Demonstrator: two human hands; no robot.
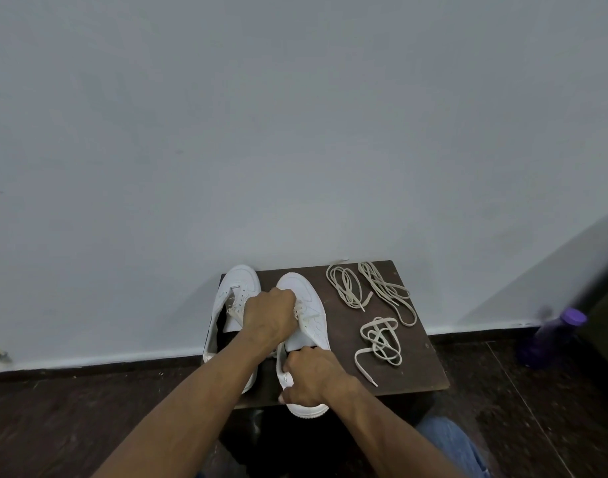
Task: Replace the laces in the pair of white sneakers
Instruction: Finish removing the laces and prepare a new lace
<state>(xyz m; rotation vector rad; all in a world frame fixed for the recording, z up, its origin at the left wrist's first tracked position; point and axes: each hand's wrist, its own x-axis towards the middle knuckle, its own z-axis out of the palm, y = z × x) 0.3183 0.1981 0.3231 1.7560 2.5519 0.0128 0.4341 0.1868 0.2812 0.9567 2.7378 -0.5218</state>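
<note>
Right hand [311, 374] grips the near sneaker's [307, 326] heel collar; left hand [270, 313] curls over its laces [304, 313], pinching them, on the small table [430, 367]

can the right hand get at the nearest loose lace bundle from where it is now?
Probably yes. The right hand grips the heel of the right sneaker, and the nearest lace bundle lies just beside it on the bare table, nothing between. It must let go first.
</note>
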